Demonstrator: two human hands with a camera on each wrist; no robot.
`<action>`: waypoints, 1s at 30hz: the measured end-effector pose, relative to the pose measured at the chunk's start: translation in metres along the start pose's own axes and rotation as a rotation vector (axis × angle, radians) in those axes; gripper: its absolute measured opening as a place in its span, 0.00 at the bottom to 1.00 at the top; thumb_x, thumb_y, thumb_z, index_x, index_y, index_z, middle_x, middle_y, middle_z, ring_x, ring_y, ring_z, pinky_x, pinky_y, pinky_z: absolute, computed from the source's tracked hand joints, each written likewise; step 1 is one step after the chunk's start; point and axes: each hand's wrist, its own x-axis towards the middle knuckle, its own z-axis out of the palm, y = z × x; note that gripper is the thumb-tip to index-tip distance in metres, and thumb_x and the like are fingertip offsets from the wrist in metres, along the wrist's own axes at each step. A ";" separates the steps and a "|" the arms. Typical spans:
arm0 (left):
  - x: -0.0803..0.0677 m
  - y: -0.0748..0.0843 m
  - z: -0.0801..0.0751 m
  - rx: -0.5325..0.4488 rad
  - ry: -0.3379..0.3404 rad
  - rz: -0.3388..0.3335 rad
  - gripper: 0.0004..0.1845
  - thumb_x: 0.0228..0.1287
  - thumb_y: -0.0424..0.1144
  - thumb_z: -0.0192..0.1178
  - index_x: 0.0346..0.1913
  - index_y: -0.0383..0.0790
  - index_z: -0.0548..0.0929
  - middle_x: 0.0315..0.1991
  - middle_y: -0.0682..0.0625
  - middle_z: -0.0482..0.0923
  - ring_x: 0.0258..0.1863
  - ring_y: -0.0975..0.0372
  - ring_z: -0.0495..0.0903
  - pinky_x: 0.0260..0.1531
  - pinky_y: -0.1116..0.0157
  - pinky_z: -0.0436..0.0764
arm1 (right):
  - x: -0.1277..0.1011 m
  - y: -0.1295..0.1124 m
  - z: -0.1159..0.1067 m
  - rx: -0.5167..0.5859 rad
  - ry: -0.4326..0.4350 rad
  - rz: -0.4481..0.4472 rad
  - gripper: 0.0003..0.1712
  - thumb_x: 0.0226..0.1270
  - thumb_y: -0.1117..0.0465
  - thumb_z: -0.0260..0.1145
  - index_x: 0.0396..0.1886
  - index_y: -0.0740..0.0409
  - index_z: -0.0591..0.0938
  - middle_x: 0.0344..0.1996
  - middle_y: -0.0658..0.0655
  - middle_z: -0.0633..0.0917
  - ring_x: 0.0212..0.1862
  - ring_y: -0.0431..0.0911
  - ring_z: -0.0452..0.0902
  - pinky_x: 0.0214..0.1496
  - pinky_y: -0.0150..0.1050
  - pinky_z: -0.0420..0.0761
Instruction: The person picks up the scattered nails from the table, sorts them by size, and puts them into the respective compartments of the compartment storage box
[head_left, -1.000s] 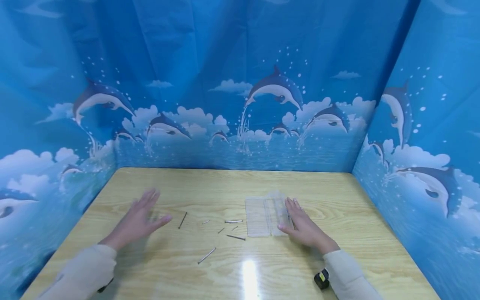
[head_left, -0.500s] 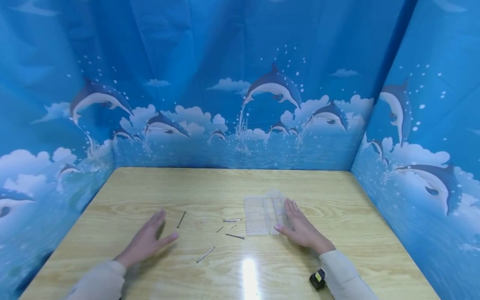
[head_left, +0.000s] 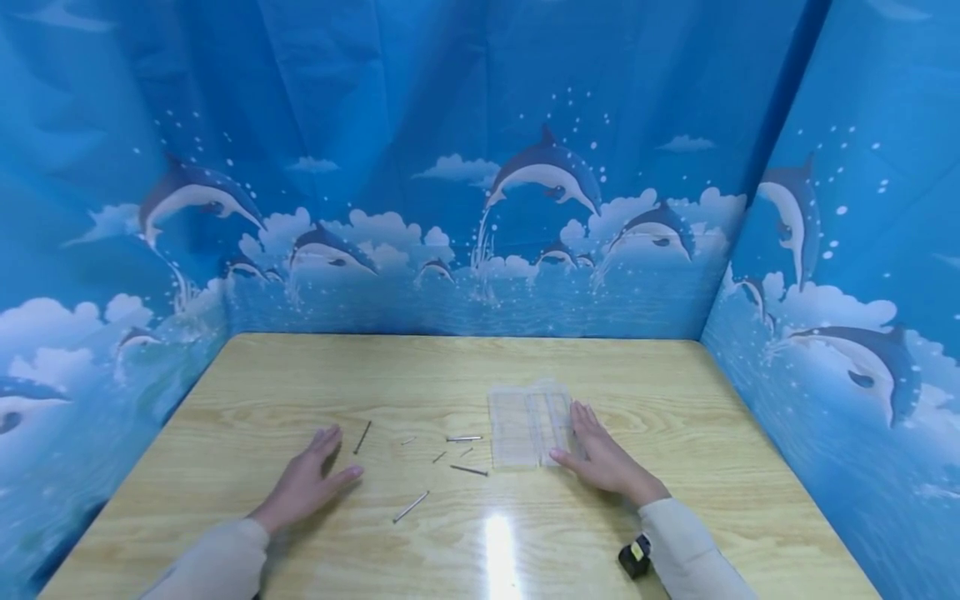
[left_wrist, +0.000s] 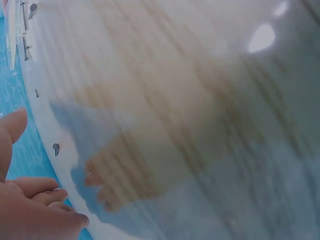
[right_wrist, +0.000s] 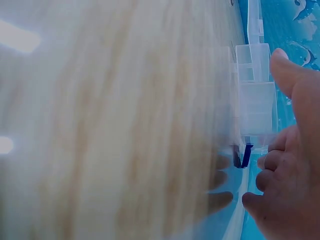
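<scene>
My left hand hovers low over the left of the table, fingers and thumb spread, holding nothing. Just beyond its fingertips lies a dark nail. Several more nails are scattered to the right, among them a long silver one, a dark one and another silver one, with tiny ones between. A clear plastic compartment box lies with its lid opened out flat. My right hand is at the box's right side, fingers straight, thumb over its near corner. The right wrist view shows the box's compartments beside the fingers.
The wood-grain table is enclosed by a blue dolphin-print curtain at the back and sides. A small black device sits by the right sleeve. A bright reflection shows on the near tabletop.
My left hand has come down and to the right, closer to the nails. The right hand has stayed by the box, and the nails and box lie as before.
</scene>
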 end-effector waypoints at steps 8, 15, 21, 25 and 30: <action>0.005 -0.003 0.007 -0.027 -0.030 -0.041 0.44 0.65 0.53 0.59 0.70 0.26 0.53 0.73 0.31 0.44 0.72 0.37 0.40 0.67 0.40 0.43 | 0.001 0.002 0.001 0.002 -0.013 0.020 0.54 0.69 0.37 0.54 0.73 0.72 0.42 0.74 0.70 0.42 0.75 0.63 0.34 0.73 0.57 0.43; 0.006 -0.001 0.011 -0.032 -0.008 -0.040 0.39 0.68 0.47 0.57 0.69 0.23 0.54 0.72 0.31 0.46 0.72 0.37 0.41 0.68 0.41 0.44 | 0.000 0.000 0.000 -0.033 -0.009 0.001 0.53 0.70 0.39 0.54 0.72 0.74 0.43 0.73 0.71 0.43 0.74 0.64 0.35 0.73 0.58 0.44; 0.007 0.000 0.015 -0.012 0.033 -0.045 0.36 0.66 0.43 0.60 0.67 0.22 0.59 0.71 0.31 0.50 0.71 0.38 0.45 0.68 0.43 0.47 | 0.000 -0.001 -0.001 -0.138 -0.011 -0.010 0.52 0.71 0.36 0.50 0.72 0.73 0.44 0.74 0.70 0.45 0.74 0.63 0.36 0.73 0.58 0.45; 0.009 -0.001 0.019 0.012 0.077 -0.048 0.34 0.64 0.41 0.61 0.65 0.22 0.63 0.70 0.32 0.54 0.70 0.38 0.49 0.67 0.43 0.50 | 0.000 -0.001 -0.001 -0.170 -0.008 -0.017 0.52 0.71 0.37 0.50 0.72 0.73 0.45 0.73 0.71 0.46 0.74 0.64 0.37 0.73 0.59 0.46; 0.011 0.000 0.023 -0.018 0.159 -0.054 0.29 0.62 0.39 0.63 0.61 0.24 0.70 0.68 0.34 0.60 0.69 0.38 0.53 0.67 0.43 0.52 | 0.000 -0.001 -0.001 -0.183 -0.004 -0.015 0.52 0.71 0.36 0.50 0.72 0.74 0.45 0.73 0.71 0.46 0.74 0.64 0.37 0.73 0.59 0.46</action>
